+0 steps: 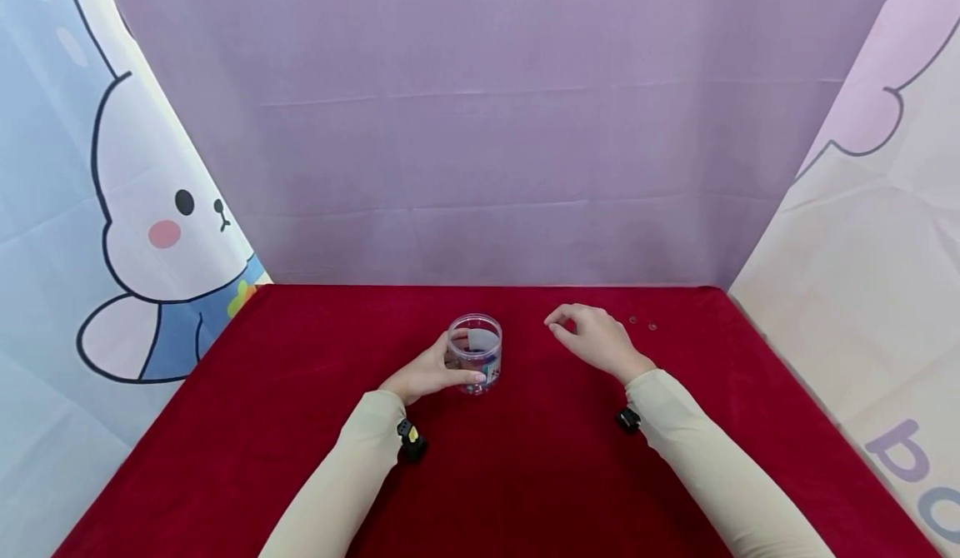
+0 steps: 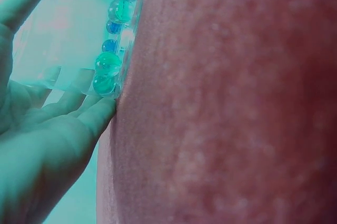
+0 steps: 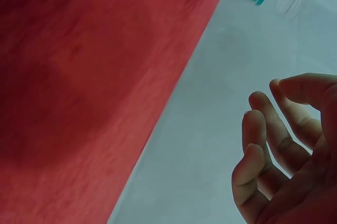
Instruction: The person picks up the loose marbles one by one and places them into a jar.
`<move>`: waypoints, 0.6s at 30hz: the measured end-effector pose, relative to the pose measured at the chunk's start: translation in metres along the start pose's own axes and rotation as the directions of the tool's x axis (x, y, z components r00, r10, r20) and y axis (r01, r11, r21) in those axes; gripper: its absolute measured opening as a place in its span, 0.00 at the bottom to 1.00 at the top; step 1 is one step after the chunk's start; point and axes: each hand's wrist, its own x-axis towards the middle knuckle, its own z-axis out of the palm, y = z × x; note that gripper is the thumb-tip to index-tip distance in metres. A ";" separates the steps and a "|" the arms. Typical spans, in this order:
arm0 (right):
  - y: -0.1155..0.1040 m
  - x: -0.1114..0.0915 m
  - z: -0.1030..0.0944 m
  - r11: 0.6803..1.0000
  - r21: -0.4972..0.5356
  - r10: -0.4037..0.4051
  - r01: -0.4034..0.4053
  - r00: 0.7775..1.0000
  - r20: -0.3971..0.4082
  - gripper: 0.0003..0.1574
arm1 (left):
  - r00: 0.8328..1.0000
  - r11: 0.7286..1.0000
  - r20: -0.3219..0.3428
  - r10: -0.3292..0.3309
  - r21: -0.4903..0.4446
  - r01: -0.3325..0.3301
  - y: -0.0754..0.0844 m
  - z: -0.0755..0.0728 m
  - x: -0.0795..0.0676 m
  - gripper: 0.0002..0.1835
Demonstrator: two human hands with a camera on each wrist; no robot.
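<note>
My left hand (image 1: 426,372) grips a clear plastic jar (image 1: 480,345) from its left side, with the thumb across the front. The jar stands upright with an open top, on or just above the red cloth. Glass marbles (image 2: 108,65), green and blue, lie along its bottom in the left wrist view. Off to the jar's right, my right hand (image 1: 597,341) hovers over the cloth with loosely bent fingers. In the right wrist view its thumb and index fingertips (image 3: 276,84) come close together, and nothing shows between them. Two small round things (image 1: 652,326), perhaps marbles, lie right of that hand.
Red cloth (image 1: 525,483) covers the table. A purple curtain (image 1: 480,141) hangs along the back edge. Printed cloth panels stand at both sides, the left one showing a cartoon rabbit (image 1: 165,208). Black wrist cameras (image 1: 411,440) sit below both cuffs.
</note>
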 end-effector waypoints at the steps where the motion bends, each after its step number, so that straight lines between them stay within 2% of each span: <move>1: 0.003 -0.001 -0.001 1.000 -0.001 0.006 -0.006 1.000 0.002 0.10 | 1.000 1.000 0.001 0.001 0.002 -0.001 0.000 0.000 0.000 0.46; 18: 0.060 -0.009 -0.010 0.988 -0.088 0.134 -0.131 0.991 0.028 0.14 | 1.000 1.000 0.008 0.018 0.010 -0.018 -0.004 -0.002 0.002 0.46</move>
